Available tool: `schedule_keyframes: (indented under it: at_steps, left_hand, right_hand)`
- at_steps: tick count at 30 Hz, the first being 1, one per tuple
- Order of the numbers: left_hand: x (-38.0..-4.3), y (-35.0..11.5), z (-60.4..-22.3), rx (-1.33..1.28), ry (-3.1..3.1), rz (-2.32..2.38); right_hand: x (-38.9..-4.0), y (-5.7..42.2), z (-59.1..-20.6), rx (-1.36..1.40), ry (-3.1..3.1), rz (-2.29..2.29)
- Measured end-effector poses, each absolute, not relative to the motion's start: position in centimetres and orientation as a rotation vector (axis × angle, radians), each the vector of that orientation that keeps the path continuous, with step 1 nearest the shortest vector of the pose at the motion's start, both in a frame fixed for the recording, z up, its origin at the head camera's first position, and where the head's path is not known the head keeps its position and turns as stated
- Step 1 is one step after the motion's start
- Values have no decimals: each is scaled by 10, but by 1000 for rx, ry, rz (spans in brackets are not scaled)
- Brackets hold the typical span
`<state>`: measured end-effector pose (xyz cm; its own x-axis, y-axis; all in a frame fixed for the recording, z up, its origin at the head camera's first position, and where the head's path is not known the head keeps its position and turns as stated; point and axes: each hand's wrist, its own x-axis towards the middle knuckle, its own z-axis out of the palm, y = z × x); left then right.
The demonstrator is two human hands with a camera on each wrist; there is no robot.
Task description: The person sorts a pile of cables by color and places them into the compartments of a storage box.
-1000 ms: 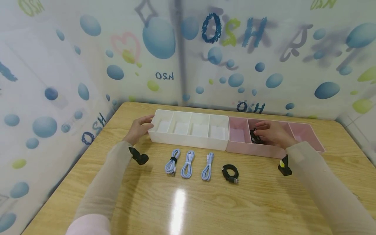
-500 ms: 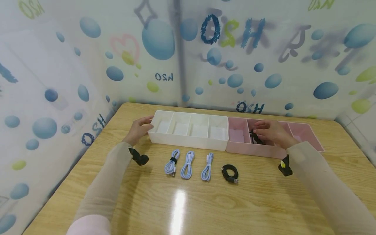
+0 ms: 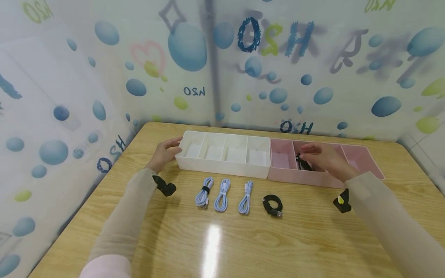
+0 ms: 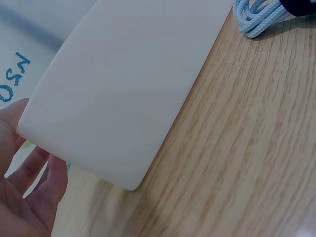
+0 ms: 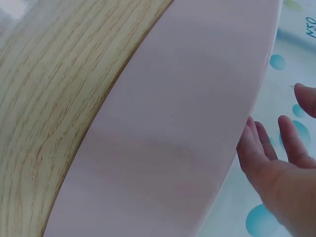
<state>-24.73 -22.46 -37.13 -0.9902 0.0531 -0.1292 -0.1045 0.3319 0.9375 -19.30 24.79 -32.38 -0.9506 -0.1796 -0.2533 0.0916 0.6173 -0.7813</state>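
Observation:
My left hand (image 3: 164,153) touches the left end of a white divided organizer box (image 3: 222,165); in the left wrist view, its fingers (image 4: 55,180) lie along that end. Joined end to end with it is a pink organizer box (image 3: 295,177). My right hand (image 3: 325,158) reaches over the pink box's middle compartment, fingertips beside a bundled black cable (image 3: 304,163) inside. In the right wrist view, the thumb (image 5: 307,101) stands apart from the fingers, some of which go behind the box's rim. The hand partly hides that compartment.
On the wooden table (image 3: 264,247), before the boxes, lie three light-blue bundled cables: a left one (image 3: 203,193) with a black strap, a middle one (image 3: 222,195) and a right one (image 3: 245,197). A coiled black USB cable (image 3: 272,205) lies to their right. A printed wall (image 3: 229,88) stands behind.
My right wrist has shifted slightly to the right while its fingers stay over the middle pink compartment. My left hand and the cables on the table have kept their places.

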Motion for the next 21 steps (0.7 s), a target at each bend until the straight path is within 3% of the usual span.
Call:
schedule_keyframes:
  at_steps: [21]
  left_hand:
    - [-246, -224, -370, -45, 2455, 1736]
  right_hand:
    - [-166, 246, -317, -194, 2644, -1283]
